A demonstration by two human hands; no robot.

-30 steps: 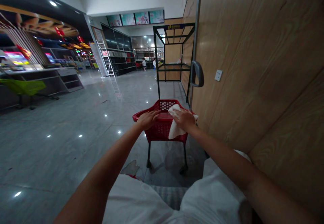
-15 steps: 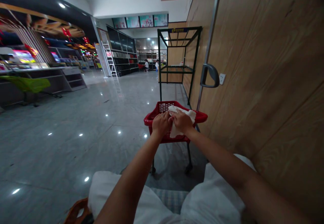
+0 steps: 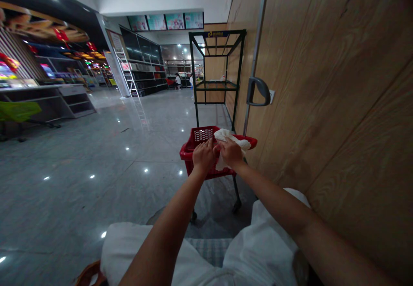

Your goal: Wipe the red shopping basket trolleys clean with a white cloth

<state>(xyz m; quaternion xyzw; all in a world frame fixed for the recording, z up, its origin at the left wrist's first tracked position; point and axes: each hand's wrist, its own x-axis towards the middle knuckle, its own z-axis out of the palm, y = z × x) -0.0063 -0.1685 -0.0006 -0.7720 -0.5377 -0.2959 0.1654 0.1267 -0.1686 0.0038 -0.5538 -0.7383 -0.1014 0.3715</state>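
- At the far left edge of the floor, a green chair (image 3: 14,111) is seen, with a ladder (image 3: 127,73) set well behind it near the dark shelving.
- Centre floor: a red basket (image 3: 186,149) on a wheeled frame is noted, its right side just beside the wooden wall (image 3: 338,83).
- Left hand (image 3: 203,156): laid on the near rim of the red basket, fingers curled down over the rim and closed on it.
- A black metal rack (image 3: 216,62) is recorded beyond the basket's far rim, against the wall.
- Right hand (image 3: 230,154): placed touching the left hand, fingers bent and closed on a white cloth (image 3: 232,138).
- White cloth: bunched, draped over the near right rim of the basket, partly under the right hand.
- A door handle (image 3: 258,92) is observed on the wall, above the basket's right corner.
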